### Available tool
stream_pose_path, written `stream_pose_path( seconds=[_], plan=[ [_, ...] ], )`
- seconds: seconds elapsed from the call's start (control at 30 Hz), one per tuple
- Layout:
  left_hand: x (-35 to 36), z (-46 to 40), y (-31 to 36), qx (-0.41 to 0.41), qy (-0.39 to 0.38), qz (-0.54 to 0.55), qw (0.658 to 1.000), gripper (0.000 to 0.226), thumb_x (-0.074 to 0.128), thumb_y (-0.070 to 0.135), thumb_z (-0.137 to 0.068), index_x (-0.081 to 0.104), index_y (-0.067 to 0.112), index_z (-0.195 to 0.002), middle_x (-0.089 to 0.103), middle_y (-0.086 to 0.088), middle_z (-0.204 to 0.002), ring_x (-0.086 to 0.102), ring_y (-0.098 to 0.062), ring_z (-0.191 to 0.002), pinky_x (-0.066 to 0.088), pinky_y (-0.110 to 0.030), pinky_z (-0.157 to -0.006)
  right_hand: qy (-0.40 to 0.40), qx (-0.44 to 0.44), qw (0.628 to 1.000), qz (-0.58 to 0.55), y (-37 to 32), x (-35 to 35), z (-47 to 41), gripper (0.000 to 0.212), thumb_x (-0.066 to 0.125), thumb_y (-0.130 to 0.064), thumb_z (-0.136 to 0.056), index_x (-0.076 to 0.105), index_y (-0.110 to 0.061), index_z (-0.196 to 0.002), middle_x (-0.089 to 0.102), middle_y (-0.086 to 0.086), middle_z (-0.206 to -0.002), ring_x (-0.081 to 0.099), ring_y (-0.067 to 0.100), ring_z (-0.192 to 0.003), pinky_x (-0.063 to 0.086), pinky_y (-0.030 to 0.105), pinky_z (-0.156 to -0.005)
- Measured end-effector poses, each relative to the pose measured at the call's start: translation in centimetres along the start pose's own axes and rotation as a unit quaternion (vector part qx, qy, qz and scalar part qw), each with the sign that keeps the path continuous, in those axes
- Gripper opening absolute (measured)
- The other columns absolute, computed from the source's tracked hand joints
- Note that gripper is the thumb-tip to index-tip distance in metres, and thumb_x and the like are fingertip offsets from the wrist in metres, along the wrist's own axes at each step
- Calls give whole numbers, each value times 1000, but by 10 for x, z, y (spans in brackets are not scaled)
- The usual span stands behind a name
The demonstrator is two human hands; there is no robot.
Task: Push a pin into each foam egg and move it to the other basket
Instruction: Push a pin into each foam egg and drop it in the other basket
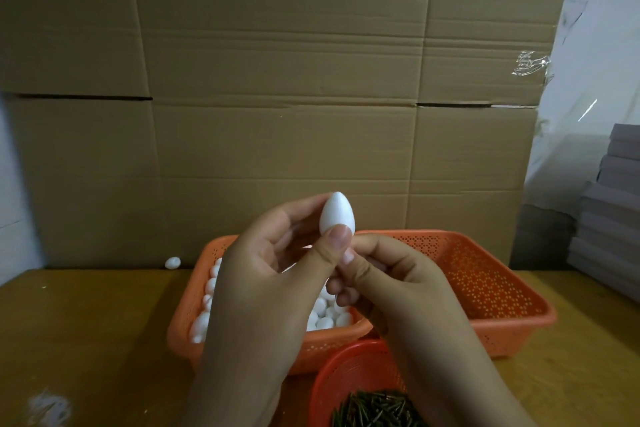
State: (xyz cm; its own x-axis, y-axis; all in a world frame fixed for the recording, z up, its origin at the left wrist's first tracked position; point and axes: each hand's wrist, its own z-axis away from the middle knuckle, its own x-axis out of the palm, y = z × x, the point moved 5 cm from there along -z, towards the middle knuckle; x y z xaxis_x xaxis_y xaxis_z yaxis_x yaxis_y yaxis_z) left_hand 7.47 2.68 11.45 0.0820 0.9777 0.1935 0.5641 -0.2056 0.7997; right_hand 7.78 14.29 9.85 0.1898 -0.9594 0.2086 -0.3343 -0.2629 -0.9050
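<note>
The left hand (pixel 263 274) holds a white egg (pixel 336 213) up, pinched in its fingers (pixel 337 239). The right hand (pixel 391 284) has curled fingers under it; I cannot tell if they hold a pin.

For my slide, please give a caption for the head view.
Left hand holds a foam egg above two orange baskets; right hand pinches beneath it.

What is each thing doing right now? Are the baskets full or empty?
White foam egg: held up, pointed end up, by the left hand.
Right hand: fingers curled at the egg's bottom; pin not visible.
Left orange plastic basket: holds many white foam eggs.
Right orange plastic basket: looks empty.
Small round red basket: holds dark pins.
Stray white egg: lying on the table.
</note>
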Motion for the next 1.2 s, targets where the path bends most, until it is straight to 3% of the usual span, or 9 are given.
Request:
stream_pose_path(
  seconds=[0.3, 0.53, 0.73, 0.87, 1.03, 1.2],
  plan=[
    [0, -1, -2, -22, 9, 35, 999, 39, 69, 29, -63, 71, 17, -100, 77, 8, -88, 71, -1, -84, 50, -8, -60, -5, 19, 999, -28, 8, 0, -2, 22, 68, -26, -72, 73, -7, -81, 67, 4, -69, 59, 8, -61, 47, 15, -58],
    [-1, -1, -1, -36, -10, 43, 998, 39, 69, 28, -64, 71, 20, -102, 77, 8, -92, 71, 0, -89, 50, -7, -64, -8, 31, 999, -36, 9, -2, -3, 25, 67, -27, -71, 74, -8, -85, 69, 5, -73, 62, 9, -66, 49, 16, -61],
    [-2, -2, -1, -29, -18, 21, 999, 35, 69, 30, -65, 73, 25, -99, 76, 9, -91, 71, 0, -88, 50, -8, -65, -15, 33, 999, -12, 5, -7, -5, 30, 69, -27, -72, 73, -13, -99, 72, 7, -79, 66, 12, -71, 50, 18, -63],
    [-3, -2, -6, -40, -29, 8, 999, 32, 69, 32, -68, 74, 27, -100, 76, 7, -94, 71, -6, -92, 54, -14, -73, -24, 26, 999, -6, 0, -10, -6, 26, 67, -22, -81, 71, -17, -106, 72, 10, -82, 68, 16, -74, 51, 19, -63],
    [-3, -2, -8, -46, -44, 4, 998, 27, 69, 30, -73, 74, 35, -99, 76, 7, -94, 71, -6, -90, 51, -10, -67, -32, 27, 999, 12, -1, -11, -6, 34, 65, -32, -80, 69, -11, -106, 71, 11, -84, 68, 17, -74, 52, 21, -62],
    [1, 0, -15, -83, -84, 31, 992, 28, 69, 30, -72, 75, 35, -99, 76, 0, -95, 73, -16, -90, 56, -20, -66, -52, 19, 998, 24, -1, -12, -8, 36, 59, -36, -81, 68, -10, -103, 70, 14, -83, 67, 20, -70, 52, 23, -58]
  ],
)
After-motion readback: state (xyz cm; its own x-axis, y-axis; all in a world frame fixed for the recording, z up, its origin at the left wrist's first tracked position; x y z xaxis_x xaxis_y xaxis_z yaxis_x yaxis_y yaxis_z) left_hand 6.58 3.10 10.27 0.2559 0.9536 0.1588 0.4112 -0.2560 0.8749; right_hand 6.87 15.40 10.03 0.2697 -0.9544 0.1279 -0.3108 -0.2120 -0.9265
